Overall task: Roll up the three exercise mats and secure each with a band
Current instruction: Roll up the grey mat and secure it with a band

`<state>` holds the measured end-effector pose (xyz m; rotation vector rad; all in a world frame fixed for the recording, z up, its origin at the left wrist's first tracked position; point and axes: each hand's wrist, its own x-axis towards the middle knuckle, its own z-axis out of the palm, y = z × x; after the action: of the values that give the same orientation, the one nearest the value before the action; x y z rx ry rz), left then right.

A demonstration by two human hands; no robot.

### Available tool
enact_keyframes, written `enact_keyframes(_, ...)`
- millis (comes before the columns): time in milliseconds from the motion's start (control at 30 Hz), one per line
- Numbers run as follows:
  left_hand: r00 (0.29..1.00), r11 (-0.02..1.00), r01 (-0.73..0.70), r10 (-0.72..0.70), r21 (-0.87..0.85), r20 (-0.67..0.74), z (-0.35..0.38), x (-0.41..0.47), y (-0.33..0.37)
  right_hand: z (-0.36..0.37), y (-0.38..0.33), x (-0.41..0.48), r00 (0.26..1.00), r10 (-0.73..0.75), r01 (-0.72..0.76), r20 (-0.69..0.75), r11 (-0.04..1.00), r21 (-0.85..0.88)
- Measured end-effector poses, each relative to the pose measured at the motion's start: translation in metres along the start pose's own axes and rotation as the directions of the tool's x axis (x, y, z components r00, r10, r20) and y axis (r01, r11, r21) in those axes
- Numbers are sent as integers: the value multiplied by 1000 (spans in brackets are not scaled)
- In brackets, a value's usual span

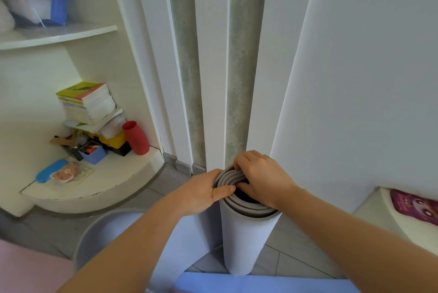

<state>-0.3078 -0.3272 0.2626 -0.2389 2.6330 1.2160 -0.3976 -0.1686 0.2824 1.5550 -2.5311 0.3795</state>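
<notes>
Head view: rolled mat [246,240] against white panels [213,79], books [87,103] left

Gripping top of upright rolled mat [248,240]: left hand [201,194] at left side, right hand [263,179] over far rim.

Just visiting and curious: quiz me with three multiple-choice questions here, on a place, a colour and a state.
1. Where is the red cup? A) low shelf, beside the books B) floor C) in a hand
2. Colour of the rolled mat? A) green B) pale grey C) orange
3. The rolled mat is? A) spread flat B) standing on end C) lying on a shelf
Answers: 1 A, it stands by the books; 2 B, its outer skin is pale grey; 3 B, left hand and right hand grip its upper end.
</notes>
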Motion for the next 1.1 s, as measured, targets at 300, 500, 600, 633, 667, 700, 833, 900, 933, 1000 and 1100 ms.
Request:
enact_keyframes(300, 998, 997, 63, -63, -47, 14, 20, 2, 23, -1, -3, -24, 968, 248, -248, -39, 969, 18)
enact_keyframes(500, 996, 998, 53, -56, -37, -65, 30, -1, 40, -10, 3, -22, 957, 270, -259, 111, 960, -101)
enact_keyframes(600, 1000, 997, 4, -2, 81, -18, 29, -3, 43, -26, 11, -15, 942, 176, -129, 286, 976, -174)
enact_keyframes(633, 1000, 993, -7, 6, 121, 16, 27, -3, 43, -28, 11, -16, 936, 146, -84, 321, 977, -198)
enact_keyframes(667, 999, 988, -13, 6, 157, 45, 25, -2, 42, -27, 11, -17, 932, 126, -54, 341, 975, -215)
enact_keyframes(700, 999, 983, -21, 12, 181, 53, 23, 0, 41, -26, 10, -18, 932, 119, -44, 342, 975, -220)
enact_keyframes(833, 999, 980, 10, 0, 201, -51, 14, 6, 46, -25, 13, -18, 937, 215, -156, 273, 962, -223)
enact_keyframes(900, 996, 952, 88, -85, 292, -25, 5, 7, 49, -26, 20, -20, 919, 312, -268, 240, 943, -199)
enact_keyframes(933, 991, 926, 128, -137, 356, 1, 1, 7, 50, -26, 24, -21, 905, 363, -330, 221, 928, -175)
enact_keyframes(1000, 976, 876, 178, -216, 449, 34, -5, 7, 48, -24, 30, -23, 868, 462, -445, 183, 886, -127)
enact_keyframes(1100, 973, 910, 181, -222, 372, 70, 3, 11, 49, -23, 34, -20, 799, 579, -574, 163, 815, -81)
